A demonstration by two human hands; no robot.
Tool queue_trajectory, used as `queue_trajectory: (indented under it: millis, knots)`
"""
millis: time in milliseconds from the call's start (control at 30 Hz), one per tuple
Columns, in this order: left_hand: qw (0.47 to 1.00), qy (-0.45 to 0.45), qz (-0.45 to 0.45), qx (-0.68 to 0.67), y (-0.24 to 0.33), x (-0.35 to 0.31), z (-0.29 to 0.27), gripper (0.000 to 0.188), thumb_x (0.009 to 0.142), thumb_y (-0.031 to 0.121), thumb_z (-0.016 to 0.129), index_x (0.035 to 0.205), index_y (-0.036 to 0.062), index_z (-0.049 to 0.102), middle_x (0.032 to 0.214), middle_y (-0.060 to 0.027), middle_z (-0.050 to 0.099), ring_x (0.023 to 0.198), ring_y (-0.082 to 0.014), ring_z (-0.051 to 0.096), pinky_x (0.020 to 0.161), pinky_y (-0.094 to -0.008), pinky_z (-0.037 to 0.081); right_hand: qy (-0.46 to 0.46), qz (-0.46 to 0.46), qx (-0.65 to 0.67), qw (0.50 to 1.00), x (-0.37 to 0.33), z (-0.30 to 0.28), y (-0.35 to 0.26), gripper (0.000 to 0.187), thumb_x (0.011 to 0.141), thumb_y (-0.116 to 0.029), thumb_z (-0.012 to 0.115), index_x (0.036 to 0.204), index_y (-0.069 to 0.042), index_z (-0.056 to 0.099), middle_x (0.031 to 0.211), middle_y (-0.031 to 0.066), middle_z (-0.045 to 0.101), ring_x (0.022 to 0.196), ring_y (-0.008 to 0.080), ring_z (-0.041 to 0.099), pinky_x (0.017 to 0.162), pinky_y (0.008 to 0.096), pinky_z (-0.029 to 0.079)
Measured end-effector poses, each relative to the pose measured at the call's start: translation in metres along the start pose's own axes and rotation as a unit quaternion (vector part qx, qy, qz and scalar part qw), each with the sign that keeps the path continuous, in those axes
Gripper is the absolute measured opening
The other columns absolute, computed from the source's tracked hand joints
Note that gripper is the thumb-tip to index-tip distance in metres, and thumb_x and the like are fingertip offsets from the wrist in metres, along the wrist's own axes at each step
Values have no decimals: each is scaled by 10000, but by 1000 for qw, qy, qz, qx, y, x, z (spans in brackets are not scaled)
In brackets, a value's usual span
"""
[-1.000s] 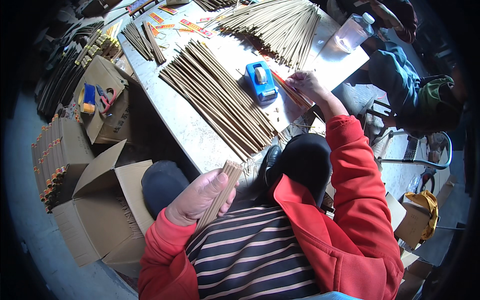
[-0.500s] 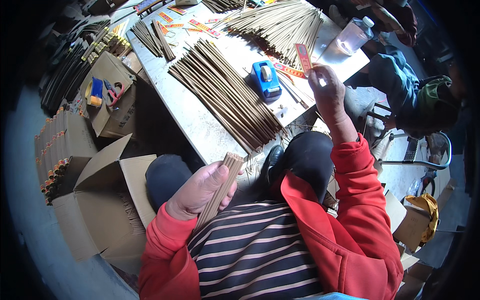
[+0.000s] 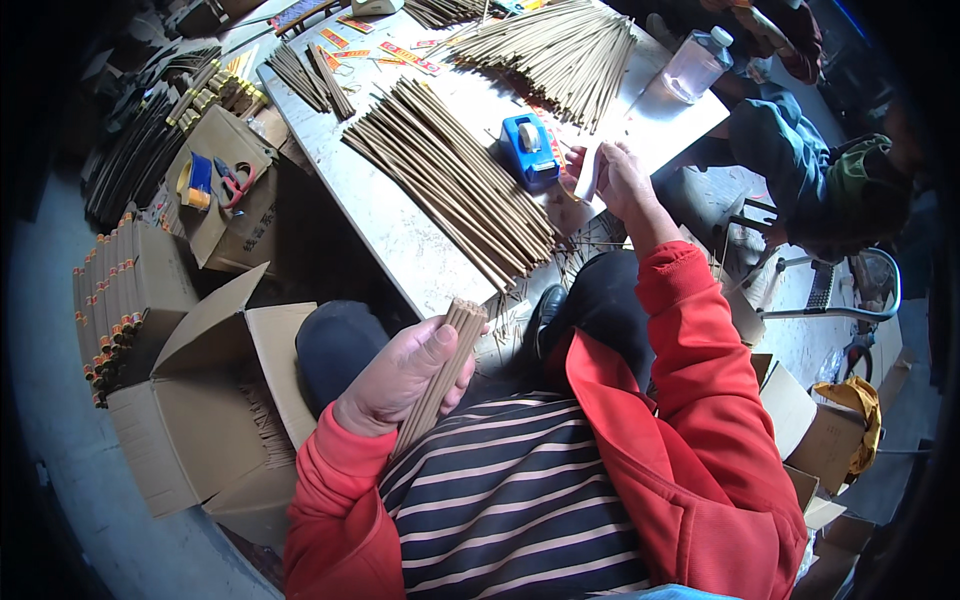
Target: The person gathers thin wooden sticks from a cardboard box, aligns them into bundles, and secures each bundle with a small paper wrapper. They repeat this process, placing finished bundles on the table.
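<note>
My left hand (image 3: 395,378) is closed around a bundle of brown incense sticks (image 3: 447,350), held at a slant over my lap with the top ends showing above the thumb. At the table's near right corner, my right hand (image 3: 625,185) pinches a narrow paper label (image 3: 590,174), its pale back toward me. Just left of that hand stands a blue tape dispenser (image 3: 531,150) with a roll of clear tape. A wide row of loose incense sticks (image 3: 455,185) lies across the white table (image 3: 350,235), beside the dispenser.
Farther back are a fanned stick pile (image 3: 560,60), red-and-yellow labels (image 3: 408,56) and a clear bottle (image 3: 697,66). At left, an open carton (image 3: 185,430) stands near a box (image 3: 225,235) bearing scissors (image 3: 236,184). Another person (image 3: 790,150) sits at right.
My right hand has come down and left toward the tape dispenser, turning the label so its pale back shows instead of its red face. My left hand keeps its grip on the bundle.
</note>
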State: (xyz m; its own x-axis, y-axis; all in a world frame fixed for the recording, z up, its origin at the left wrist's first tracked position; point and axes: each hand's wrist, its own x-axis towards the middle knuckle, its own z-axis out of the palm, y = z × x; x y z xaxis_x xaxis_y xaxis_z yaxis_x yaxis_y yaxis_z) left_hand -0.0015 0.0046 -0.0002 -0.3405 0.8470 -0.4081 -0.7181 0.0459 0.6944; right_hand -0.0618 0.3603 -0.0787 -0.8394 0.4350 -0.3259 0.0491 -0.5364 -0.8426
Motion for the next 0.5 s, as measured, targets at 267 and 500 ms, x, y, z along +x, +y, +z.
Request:
queue_trajectory:
  millis: [267,500]
  knots:
    - [1000,6,-2,2,-2,-1,-1,570,899,483,476,1207,6,433,759,-24,522,583,-70,509,524,-187,432,-86,35,-78,993,-6,-7,-1,265,942,-138,350,1109,61,404,1049,228,576,940,313,595,839,456,491]
    - [1000,17,-4,17,0,-3,-1,590,890,505,480,1230,30,402,761,-18,523,582,-73,510,509,-192,427,-137,-198,-272,932,-81,19,-22,222,967,-175,413,1038,33,441,969,176,609,889,252,642,793,309,518]
